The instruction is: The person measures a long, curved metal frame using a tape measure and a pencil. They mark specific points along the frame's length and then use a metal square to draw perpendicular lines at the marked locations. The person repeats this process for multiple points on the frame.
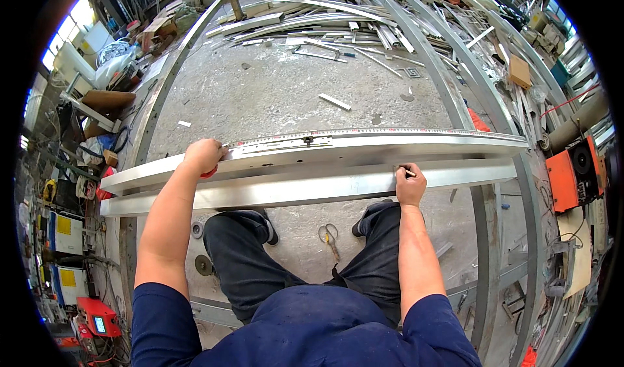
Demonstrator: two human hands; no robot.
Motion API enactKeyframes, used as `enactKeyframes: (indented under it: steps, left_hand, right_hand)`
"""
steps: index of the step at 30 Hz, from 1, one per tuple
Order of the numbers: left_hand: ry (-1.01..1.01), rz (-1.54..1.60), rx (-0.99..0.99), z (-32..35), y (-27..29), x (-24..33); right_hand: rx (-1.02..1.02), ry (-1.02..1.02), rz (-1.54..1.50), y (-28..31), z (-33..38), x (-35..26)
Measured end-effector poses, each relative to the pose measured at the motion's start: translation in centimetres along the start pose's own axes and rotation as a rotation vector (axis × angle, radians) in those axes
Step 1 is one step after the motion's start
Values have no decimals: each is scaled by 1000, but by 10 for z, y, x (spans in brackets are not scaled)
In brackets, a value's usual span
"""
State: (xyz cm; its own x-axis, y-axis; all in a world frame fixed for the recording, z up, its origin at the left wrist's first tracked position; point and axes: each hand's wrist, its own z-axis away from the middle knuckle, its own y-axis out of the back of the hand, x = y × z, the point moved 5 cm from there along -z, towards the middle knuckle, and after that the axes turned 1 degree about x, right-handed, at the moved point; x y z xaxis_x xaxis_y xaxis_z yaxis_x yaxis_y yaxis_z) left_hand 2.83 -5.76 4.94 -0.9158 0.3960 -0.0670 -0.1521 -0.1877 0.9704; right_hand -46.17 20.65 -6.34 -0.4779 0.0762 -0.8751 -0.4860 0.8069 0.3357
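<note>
Two long silvery metal profiles lie across in front of me, a far one (370, 149) with small dark holes and a near one (305, 190). A tape measure blade (390, 131) is stretched along the far profile's back edge. My left hand (204, 155) is closed on the tape measure at its left end, where a bit of red shows under the fingers. On the far profile's top rests a slim metal lock strip (286, 144) with a dark middle part. My right hand (410, 186), over the near profile, pinches a short pen-like marker (409, 172).
The profiles rest across steel frame rails (487, 237). Scissors (329, 237) lie on the floor between my feet. A heap of metal offcuts (325, 22) spreads at the far side. An orange machine (572, 172) stands right, a red device with a screen (99, 318) lower left.
</note>
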Motion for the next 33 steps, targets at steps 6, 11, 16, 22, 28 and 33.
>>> enactKeyframes:
  steps: [6,11,16,22,28,33]
  left_hand:
    - [-16,10,30,4,3,3]
    - [11,0,-11,1,1,4]
    - [-1,42,3,-1,-2,0]
    - [-4,67,17,0,-1,3]
    - [19,73,-6,0,-3,0]
    - [4,27,-3,1,2,7]
  right_hand:
    - [-4,0,14,0,-1,1]
    - [-4,10,14,0,-1,1]
    - [-18,-15,-9,0,0,-3]
    - [-10,-19,-13,3,1,1]
    - [-25,-25,-27,0,0,3]
    - [0,10,-19,2,-1,2]
